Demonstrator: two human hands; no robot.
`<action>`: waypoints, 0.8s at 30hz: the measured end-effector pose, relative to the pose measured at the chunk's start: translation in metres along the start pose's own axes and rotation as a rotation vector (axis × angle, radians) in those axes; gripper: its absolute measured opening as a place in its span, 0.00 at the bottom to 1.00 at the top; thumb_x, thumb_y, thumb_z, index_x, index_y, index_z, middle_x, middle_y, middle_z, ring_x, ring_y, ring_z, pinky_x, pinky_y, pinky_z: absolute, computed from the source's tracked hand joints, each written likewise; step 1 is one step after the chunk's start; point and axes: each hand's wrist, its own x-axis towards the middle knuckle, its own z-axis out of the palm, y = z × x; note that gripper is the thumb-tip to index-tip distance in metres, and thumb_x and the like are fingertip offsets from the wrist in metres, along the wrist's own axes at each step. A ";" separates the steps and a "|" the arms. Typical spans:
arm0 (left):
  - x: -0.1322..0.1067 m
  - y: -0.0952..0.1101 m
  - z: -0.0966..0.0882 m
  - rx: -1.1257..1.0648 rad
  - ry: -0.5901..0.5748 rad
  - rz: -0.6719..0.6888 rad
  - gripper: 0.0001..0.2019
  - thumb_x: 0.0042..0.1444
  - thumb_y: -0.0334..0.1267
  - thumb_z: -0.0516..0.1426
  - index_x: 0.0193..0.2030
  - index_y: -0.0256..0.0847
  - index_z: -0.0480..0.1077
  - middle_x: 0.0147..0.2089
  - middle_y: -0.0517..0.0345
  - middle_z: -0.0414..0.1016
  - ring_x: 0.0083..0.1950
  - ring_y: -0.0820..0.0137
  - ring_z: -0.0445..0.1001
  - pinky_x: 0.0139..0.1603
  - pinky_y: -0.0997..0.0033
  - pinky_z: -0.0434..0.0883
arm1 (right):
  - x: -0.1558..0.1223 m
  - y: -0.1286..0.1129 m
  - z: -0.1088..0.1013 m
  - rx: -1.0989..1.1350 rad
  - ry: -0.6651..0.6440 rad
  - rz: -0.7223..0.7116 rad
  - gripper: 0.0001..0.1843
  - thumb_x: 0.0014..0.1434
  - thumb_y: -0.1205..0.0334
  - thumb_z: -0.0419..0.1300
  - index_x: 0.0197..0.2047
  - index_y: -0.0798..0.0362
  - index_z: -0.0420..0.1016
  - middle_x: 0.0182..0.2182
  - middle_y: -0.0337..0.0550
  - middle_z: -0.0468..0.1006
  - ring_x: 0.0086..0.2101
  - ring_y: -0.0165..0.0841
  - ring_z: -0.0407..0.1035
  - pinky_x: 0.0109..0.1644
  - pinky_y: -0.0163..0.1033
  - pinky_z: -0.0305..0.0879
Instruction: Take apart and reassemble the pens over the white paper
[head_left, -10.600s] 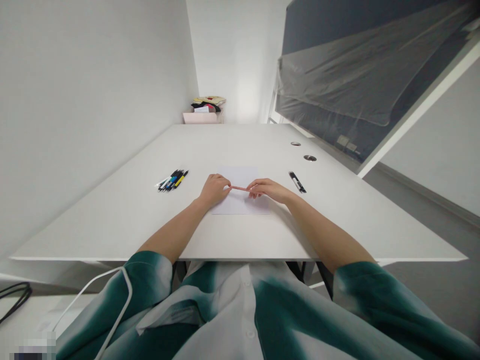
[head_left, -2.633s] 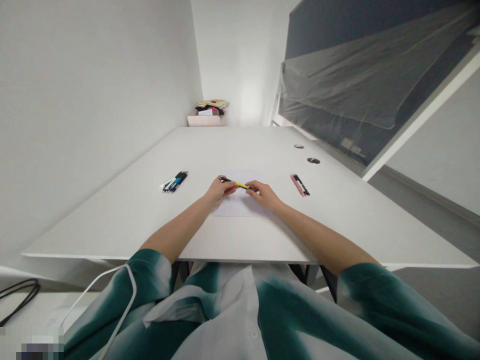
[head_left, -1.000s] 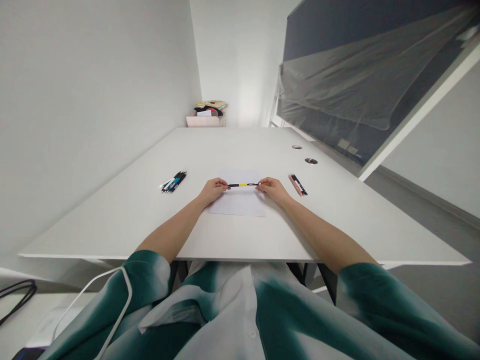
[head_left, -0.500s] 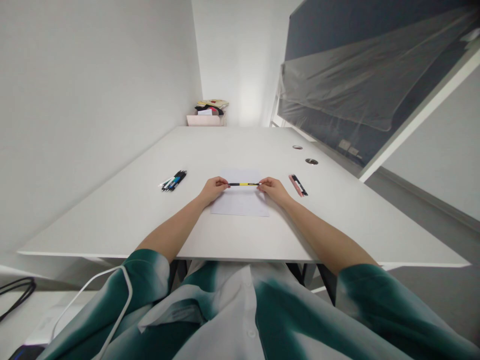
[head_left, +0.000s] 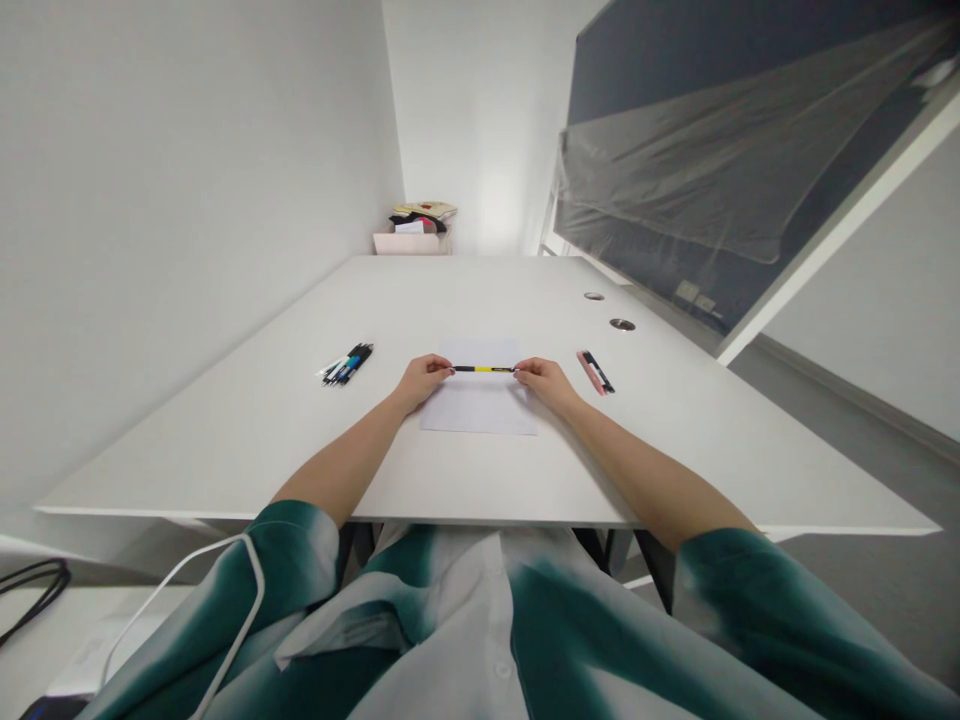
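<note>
A yellow and black pen [head_left: 484, 369] lies level between my two hands, over a sheet of white paper [head_left: 478, 412]. My left hand [head_left: 424, 382] pinches its black end between thumb and fingers. The opposite end is pinched by my right hand [head_left: 549, 383]. Off to the left rests a bundle of several pens [head_left: 348, 365] in black, blue and white. On the right, a pink pen [head_left: 589, 373] lies beside a black pen [head_left: 599, 371].
The white table [head_left: 300, 450] runs to the far wall, where a box [head_left: 411, 243] holds folded cloth and papers. Two round metal grommets [head_left: 622, 324] sit near its right edge. A dark panel [head_left: 675, 150] under plastic film leans at the right. A white cable [head_left: 251, 580] crosses my left sleeve.
The pen has turned slightly about its length, so its clip shows less. Both hands keep hold of its ends and have barely shifted.
</note>
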 end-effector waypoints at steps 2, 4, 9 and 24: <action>0.000 0.000 0.000 -0.008 -0.004 -0.001 0.16 0.39 0.43 0.68 0.34 0.37 0.74 0.34 0.54 0.78 0.40 0.65 0.74 0.46 0.63 0.66 | 0.001 0.001 -0.001 0.001 -0.006 0.006 0.14 0.41 0.56 0.66 0.32 0.53 0.75 0.25 0.39 0.76 0.28 0.31 0.67 0.36 0.38 0.63; 0.001 -0.001 0.000 -0.019 -0.010 -0.005 0.16 0.39 0.42 0.68 0.34 0.37 0.73 0.34 0.54 0.78 0.40 0.66 0.74 0.47 0.63 0.66 | 0.001 0.001 -0.001 0.005 -0.006 0.009 0.14 0.42 0.56 0.66 0.32 0.53 0.75 0.25 0.39 0.76 0.28 0.31 0.66 0.36 0.38 0.63; 0.002 -0.001 0.000 0.001 -0.005 -0.010 0.14 0.40 0.41 0.67 0.34 0.37 0.74 0.33 0.55 0.78 0.39 0.67 0.73 0.46 0.64 0.66 | 0.000 0.001 -0.001 0.002 -0.022 -0.001 0.14 0.42 0.56 0.66 0.33 0.54 0.75 0.25 0.38 0.75 0.27 0.30 0.65 0.35 0.37 0.61; 0.001 0.000 0.000 0.075 0.050 -0.024 0.12 0.41 0.42 0.66 0.32 0.37 0.75 0.31 0.57 0.75 0.34 0.69 0.69 0.40 0.66 0.65 | -0.002 -0.004 -0.001 -0.073 -0.040 -0.004 0.12 0.45 0.56 0.64 0.31 0.53 0.73 0.22 0.35 0.71 0.25 0.29 0.62 0.31 0.36 0.56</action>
